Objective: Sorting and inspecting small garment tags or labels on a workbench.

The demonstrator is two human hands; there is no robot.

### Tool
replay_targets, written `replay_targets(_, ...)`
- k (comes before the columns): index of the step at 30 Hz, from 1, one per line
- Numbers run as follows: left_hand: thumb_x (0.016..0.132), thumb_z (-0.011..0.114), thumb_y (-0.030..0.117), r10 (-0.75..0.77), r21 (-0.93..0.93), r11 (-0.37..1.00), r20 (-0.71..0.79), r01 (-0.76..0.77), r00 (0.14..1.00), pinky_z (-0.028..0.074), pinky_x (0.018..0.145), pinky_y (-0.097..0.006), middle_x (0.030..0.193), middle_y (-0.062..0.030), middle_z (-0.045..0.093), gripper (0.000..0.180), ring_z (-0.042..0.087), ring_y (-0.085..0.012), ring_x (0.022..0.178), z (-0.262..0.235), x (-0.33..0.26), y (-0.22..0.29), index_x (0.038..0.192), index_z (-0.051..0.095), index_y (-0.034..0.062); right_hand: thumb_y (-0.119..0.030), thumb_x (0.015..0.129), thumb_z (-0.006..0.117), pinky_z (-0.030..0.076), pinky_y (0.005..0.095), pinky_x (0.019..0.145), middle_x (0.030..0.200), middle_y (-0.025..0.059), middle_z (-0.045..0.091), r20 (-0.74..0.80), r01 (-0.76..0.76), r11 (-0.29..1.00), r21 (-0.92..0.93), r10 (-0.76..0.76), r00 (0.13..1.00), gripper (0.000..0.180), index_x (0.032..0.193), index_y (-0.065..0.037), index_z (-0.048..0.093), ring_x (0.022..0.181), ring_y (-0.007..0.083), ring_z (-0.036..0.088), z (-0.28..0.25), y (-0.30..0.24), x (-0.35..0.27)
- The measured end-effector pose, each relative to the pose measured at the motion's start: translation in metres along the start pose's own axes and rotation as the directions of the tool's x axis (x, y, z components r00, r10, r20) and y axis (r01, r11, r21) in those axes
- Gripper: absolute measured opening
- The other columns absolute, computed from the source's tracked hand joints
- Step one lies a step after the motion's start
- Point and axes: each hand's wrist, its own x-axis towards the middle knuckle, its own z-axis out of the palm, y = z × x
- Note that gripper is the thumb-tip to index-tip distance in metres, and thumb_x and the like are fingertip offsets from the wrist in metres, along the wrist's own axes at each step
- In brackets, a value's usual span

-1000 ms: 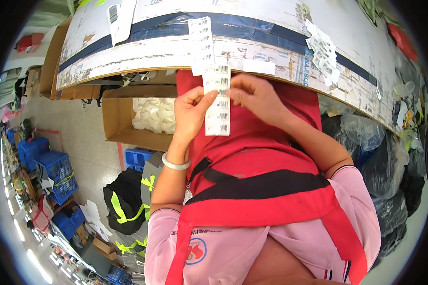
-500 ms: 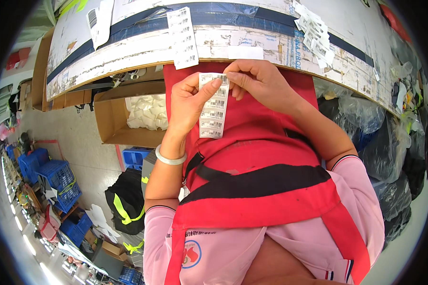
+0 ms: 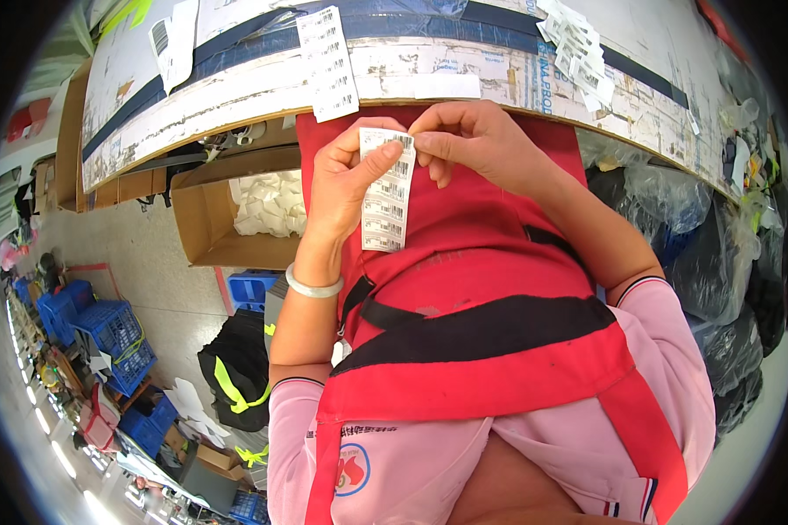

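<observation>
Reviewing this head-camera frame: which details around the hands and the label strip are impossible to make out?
- White strip of barcode labels: print too small; left edge hidden by the left hand.
- Right hand: fingertip grip at the strip's top corner, contact hidden by its fingers.
- Open brown cardboard box: white contents unclear, partly under the worn tabletop.

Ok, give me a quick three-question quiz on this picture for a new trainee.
1. True or false: both hands pinch the strip of barcode labels.
2. Which wrist wears the pale bangle? A) left B) right
3. What does the open cardboard box under the table hold?

Key: 1 true: left hand and right hand grip its top. 2 A. 3 White pieces; what they are is unclear.
</observation>
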Motion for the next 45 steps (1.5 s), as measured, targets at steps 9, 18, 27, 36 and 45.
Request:
replay_targets(9, 0.083, 0.068, 0.003, 0.028, -0.047, 0.998, -0.009, -0.028, 1.000, 0.047, 0.059, -0.020, 0.083, -0.0049, 0.068, 0.015, 0.060, -0.0060, 0.069, -0.004, 0.001, -0.007, 0.098, 0.066, -0.0003, -0.017, 0.093, 0.058, 0.049, 0.0217, 0.061, 0.080, 0.0021, 0.061, -0.190, -0.043, 0.995, 0.094, 0.061, 0.980, 0.018, 0.095, 0.000, 0.063, 0.068, 0.0075, 0.058, 0.004, 0.007, -0.003)
replay_targets(18, 0.084, 0.067, 0.004, 0.008, 0.129, 0.992, 0.022, -0.011, 1.000, 0.043, 0.063, -0.019, 0.085, -0.0013, 0.064, 0.010, 0.056, -0.0047, 0.073, -0.002, 0.010, -0.016, 0.092, 0.069, -0.0019, -0.016, 0.089, 0.062, 0.050, 0.0213, 0.059, 0.077, 0.0025, 0.063, -0.310, 0.016, 1.000, -0.011, -0.018, 0.951, 0.017, 0.093, 0.001, 0.064, 0.067, 0.0075, 0.058, -0.004, 0.018, -0.004)
replay_targets(27, 0.088, 0.064, 0.013, -0.162, -0.141, 0.980, -0.134, 0.143, 0.978, 0.045, 0.057, -0.019, 0.078, -0.0014, 0.065, 0.015, 0.058, -0.0061, 0.064, -0.026, 0.015, -0.051, 0.091, 0.068, -0.0010, -0.020, 0.089, 0.062, 0.050, 0.0200, 0.056, 0.072, 0.0019, 0.062, -0.385, -0.098, 0.948, -0.303, -0.028, 0.923, 0.018, 0.091, -0.002, 0.063, 0.062, 0.0072, 0.059, -0.067, 0.004, 0.016)
replay_targets(36, 0.088, 0.065, 0.015, -0.192, -0.155, 0.973, -0.154, 0.168, 0.969, 0.047, 0.055, -0.020, 0.080, -0.0038, 0.067, 0.017, 0.059, -0.0068, 0.063, -0.031, 0.017, -0.052, 0.094, 0.067, -0.0009, -0.021, 0.087, 0.064, 0.050, 0.0198, 0.055, 0.070, 0.0025, 0.062, -0.343, -0.213, 0.920, -0.329, 0.094, 0.935, 0.019, 0.088, -0.002, 0.063, 0.061, 0.0075, 0.059, -0.068, -0.002, 0.032)
replay_targets(45, 0.088, 0.065, 0.015, -0.195, -0.151, 0.973, -0.147, 0.172, 0.970, 0.047, 0.055, -0.020, 0.079, -0.0043, 0.067, 0.018, 0.059, -0.0071, 0.062, -0.029, 0.016, -0.053, 0.094, 0.067, -0.0013, -0.021, 0.087, 0.065, 0.049, 0.0194, 0.053, 0.069, 0.0030, 0.062, -0.331, -0.237, 0.913, -0.333, 0.123, 0.936, 0.020, 0.087, -0.002, 0.063, 0.060, 0.0081, 0.060, -0.070, 0.002, 0.035)
